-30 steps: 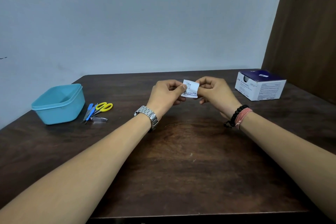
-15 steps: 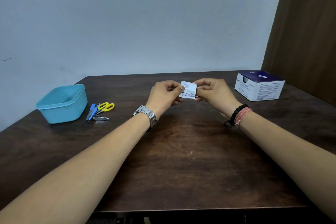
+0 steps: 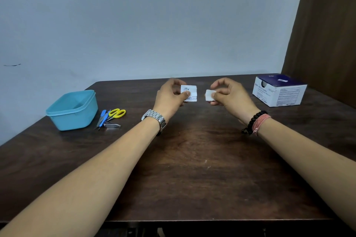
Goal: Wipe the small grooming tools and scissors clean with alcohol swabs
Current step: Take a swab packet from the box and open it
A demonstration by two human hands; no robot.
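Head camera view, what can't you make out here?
- Print on the wrapper in the left hand: too small.
- Right hand pinches a swab; the fingers cover part of it.
- Inside of the blue tub: partly hidden by its near wall.
- Grooming tools beside the scissors: overlapping, too small to count.
- Box label: blurred.

tub (image 3: 72, 110) left on table (image 3: 192, 169) | scissors (image 3: 116, 113) right beside tub | box (image 3: 280, 90) far right

Two bare forearms with no sleeves reach forward. The left wrist wears a silver metal link watch (image 3: 155, 119). The right wrist wears a black bead bracelet (image 3: 253, 121) beside a pink thread band (image 3: 261, 122).
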